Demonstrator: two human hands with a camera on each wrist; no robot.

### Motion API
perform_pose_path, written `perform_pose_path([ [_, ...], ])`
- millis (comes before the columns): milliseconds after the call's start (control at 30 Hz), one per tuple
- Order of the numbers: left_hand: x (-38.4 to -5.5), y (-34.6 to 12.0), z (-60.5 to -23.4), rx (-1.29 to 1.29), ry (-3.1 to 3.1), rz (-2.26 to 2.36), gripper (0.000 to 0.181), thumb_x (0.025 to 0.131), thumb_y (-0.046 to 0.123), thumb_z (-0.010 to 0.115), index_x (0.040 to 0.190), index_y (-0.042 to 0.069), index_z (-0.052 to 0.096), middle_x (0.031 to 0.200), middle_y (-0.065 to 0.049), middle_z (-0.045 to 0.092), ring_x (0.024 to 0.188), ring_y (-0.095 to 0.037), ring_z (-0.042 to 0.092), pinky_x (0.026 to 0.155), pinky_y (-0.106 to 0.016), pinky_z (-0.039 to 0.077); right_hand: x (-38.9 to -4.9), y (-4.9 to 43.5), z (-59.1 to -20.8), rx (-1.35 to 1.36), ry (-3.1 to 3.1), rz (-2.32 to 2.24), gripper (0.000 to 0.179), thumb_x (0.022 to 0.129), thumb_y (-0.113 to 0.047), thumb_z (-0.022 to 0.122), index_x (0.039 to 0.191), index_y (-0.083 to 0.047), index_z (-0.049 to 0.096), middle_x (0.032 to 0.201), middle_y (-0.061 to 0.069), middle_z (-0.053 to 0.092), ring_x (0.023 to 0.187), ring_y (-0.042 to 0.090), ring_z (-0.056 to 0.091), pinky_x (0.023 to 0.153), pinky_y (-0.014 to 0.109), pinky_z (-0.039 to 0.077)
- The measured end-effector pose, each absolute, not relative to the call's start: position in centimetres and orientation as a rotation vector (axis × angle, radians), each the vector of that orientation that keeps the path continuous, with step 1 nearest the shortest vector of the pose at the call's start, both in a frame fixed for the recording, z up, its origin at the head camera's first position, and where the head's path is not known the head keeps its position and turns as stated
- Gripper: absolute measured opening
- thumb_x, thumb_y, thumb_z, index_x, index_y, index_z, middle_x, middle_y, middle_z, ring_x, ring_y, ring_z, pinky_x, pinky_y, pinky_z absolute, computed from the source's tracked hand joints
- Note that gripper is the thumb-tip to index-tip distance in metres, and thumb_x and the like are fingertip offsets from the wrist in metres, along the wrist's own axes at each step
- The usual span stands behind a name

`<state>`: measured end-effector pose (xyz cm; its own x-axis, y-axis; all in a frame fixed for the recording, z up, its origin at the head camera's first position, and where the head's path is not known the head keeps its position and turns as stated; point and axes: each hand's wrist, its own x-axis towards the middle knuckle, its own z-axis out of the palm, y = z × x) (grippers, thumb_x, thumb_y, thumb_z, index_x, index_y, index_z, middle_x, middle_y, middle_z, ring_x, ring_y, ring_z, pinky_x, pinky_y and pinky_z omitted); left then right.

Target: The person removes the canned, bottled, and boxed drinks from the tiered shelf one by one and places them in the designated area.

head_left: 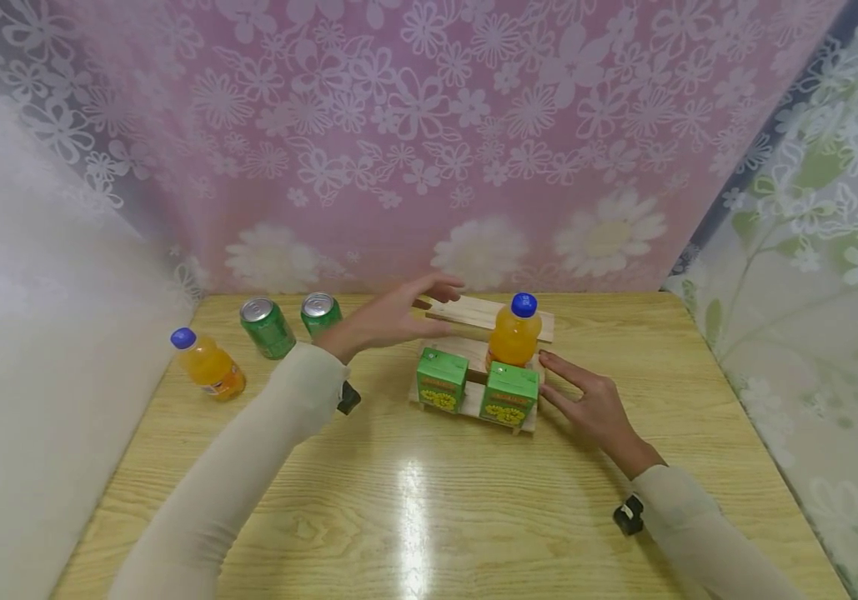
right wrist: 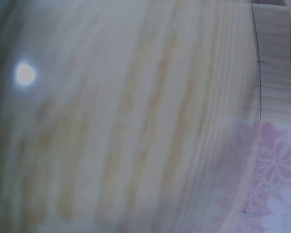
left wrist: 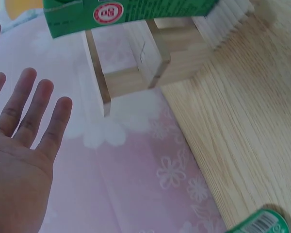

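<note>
A small wooden tiered rack (head_left: 460, 344) stands toward the back of the table. Two green drink cartons (head_left: 441, 381) sit on its lowest step, side by side with a gap. Behind the right-hand carton an orange drink bottle (head_left: 514, 335) with a blue cap stands upright on a higher step. My left hand (head_left: 396, 315) hovers at the rack's left end, fingers spread and nothing in them; the left wrist view shows its open palm (left wrist: 22, 160). At the rack's right end my right hand (head_left: 594, 406) has its fingers extended, fingertips right at the bottle and carton side.
Left of the rack stand two green cans (head_left: 267, 329) and another orange bottle (head_left: 208, 367) with a blue cap. A flowered pink cloth (head_left: 413, 167) hangs behind the wood-grain table (head_left: 368, 517), with pale cloth on both sides.
</note>
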<state>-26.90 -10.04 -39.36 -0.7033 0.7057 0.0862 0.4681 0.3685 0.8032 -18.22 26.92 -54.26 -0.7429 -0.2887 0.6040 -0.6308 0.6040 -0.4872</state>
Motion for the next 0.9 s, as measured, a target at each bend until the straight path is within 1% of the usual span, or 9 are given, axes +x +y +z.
perform_pose_path([
  [167, -26.8, -8.8, -39.3, 1.068, 2.325, 1.25, 0.069, 0.103, 0.031, 0.079, 0.163, 0.021, 0.048, 0.158, -0.013, 0.059, 0.145, -0.031, 0.056, 0.123, -0.053, 0.047, -18.1, 26.9, -54.1, 0.725, -2.373, 0.968, 0.062, 0.08, 0.007, 0.091, 0.139, 0.0, 0.073, 0.138, 0.017, 0.074, 0.122, 0.033, 0.073, 0.107, 0.003, 0.041],
  [333, -26.7, -7.7, -39.2, 1.068, 2.306, 1.234, 0.068, 0.103, 0.03, 0.077, 0.163, 0.021, 0.047, 0.157, -0.011, 0.059, 0.145, -0.031, 0.055, 0.123, -0.052, 0.048, -18.0, 26.8, -53.9, 0.717, -2.381, 0.961, 0.061, 0.08, 0.007, 0.091, 0.138, 0.001, 0.073, 0.137, 0.018, 0.074, 0.122, 0.032, 0.073, 0.107, 0.003, 0.04],
  [467, -26.7, -6.8, -39.0, 1.08, 2.313, 1.199, 0.07, 0.103, 0.034, 0.078, 0.164, 0.022, 0.046, 0.155, -0.007, 0.06, 0.144, -0.029, 0.056, 0.123, -0.05, 0.048, -17.9, 26.7, -53.7, 0.711, -2.39, 0.966, 0.06, 0.08, 0.006, 0.091, 0.138, 0.001, 0.073, 0.138, 0.018, 0.074, 0.123, 0.029, 0.072, 0.107, 0.002, 0.04],
  [567, -26.7, -6.3, -39.0, 1.097, 2.305, 1.179, 0.073, 0.102, 0.035, 0.079, 0.165, 0.021, 0.044, 0.155, -0.008, 0.06, 0.144, -0.028, 0.056, 0.123, -0.049, 0.048, -17.9, 26.7, -53.7, 0.705, -2.397, 0.969, 0.06, 0.081, 0.006, 0.091, 0.138, 0.001, 0.073, 0.138, 0.018, 0.074, 0.124, 0.027, 0.071, 0.107, 0.002, 0.04],
  [600, -26.7, -6.1, -39.0, 1.1, 2.294, 1.18, 0.074, 0.102, 0.035, 0.079, 0.166, 0.021, 0.044, 0.156, -0.009, 0.06, 0.145, -0.03, 0.056, 0.124, -0.049, 0.048, -17.9, 26.7, -53.7, 0.704, -2.398, 0.969, 0.06, 0.081, 0.006, 0.091, 0.138, 0.0, 0.073, 0.138, 0.018, 0.074, 0.124, 0.027, 0.071, 0.107, 0.002, 0.04],
  [667, -26.7, -5.8, -39.0, 1.105, 2.273, 1.18, 0.076, 0.102, 0.034, 0.079, 0.167, 0.021, 0.042, 0.156, -0.011, 0.059, 0.146, -0.031, 0.055, 0.124, -0.049, 0.047, -17.9, 26.7, -53.7, 0.703, -2.397, 0.971, 0.06, 0.081, 0.006, 0.091, 0.138, 0.0, 0.073, 0.138, 0.018, 0.074, 0.123, 0.029, 0.072, 0.107, 0.002, 0.04],
  [800, -26.7, -5.1, -39.1, 1.121, 2.245, 1.16, 0.079, 0.101, 0.035, 0.081, 0.168, 0.022, 0.041, 0.157, -0.01, 0.059, 0.146, -0.031, 0.055, 0.124, -0.048, 0.047, -17.9, 26.7, -53.7, 0.709, -2.391, 0.976, 0.06, 0.081, 0.007, 0.091, 0.138, 0.001, 0.073, 0.138, 0.018, 0.074, 0.12, 0.037, 0.074, 0.107, 0.002, 0.04],
  [900, -26.7, -4.5, -39.2, 1.136, 2.244, 1.133, 0.081, 0.099, 0.036, 0.082, 0.168, 0.024, 0.04, 0.156, -0.004, 0.059, 0.144, -0.025, 0.057, 0.124, -0.044, 0.048, -18.0, 26.7, -53.7, 0.712, -2.388, 0.98, 0.06, 0.081, 0.008, 0.09, 0.138, 0.001, 0.073, 0.138, 0.018, 0.074, 0.119, 0.04, 0.074, 0.107, 0.002, 0.04],
])
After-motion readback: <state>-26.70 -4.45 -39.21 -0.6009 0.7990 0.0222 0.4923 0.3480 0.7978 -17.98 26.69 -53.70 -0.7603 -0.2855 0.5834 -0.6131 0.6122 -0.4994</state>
